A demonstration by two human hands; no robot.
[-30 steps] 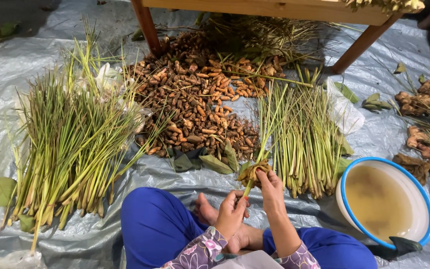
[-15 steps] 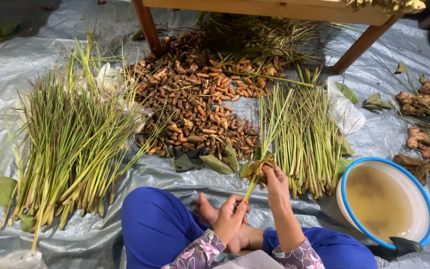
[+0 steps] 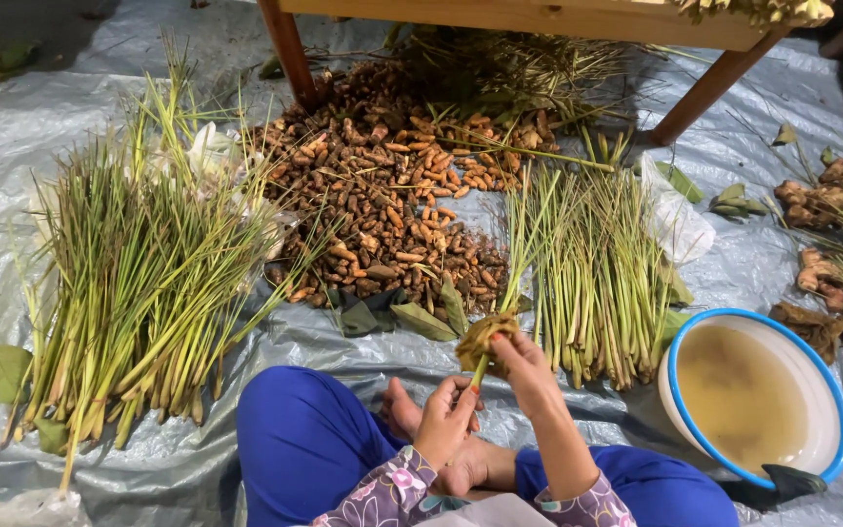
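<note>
Grey tarp (image 3: 70, 107) floor: left hand (image 3: 444, 422) pinches the lemongrass stalk (image 3: 511, 263) low, right hand (image 3: 517, 359) gripping higher, stalk pointing away toward the root pile (image 3: 382, 195).

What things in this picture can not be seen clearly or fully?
- Head view: the stalk is hidden where the left hand and the right hand close around it.
- The wooden table is cut off by the top edge.
- The basin holds cloudy water, so its bottom is hidden.
- The roots at the right are cut off by the picture edge.
</note>
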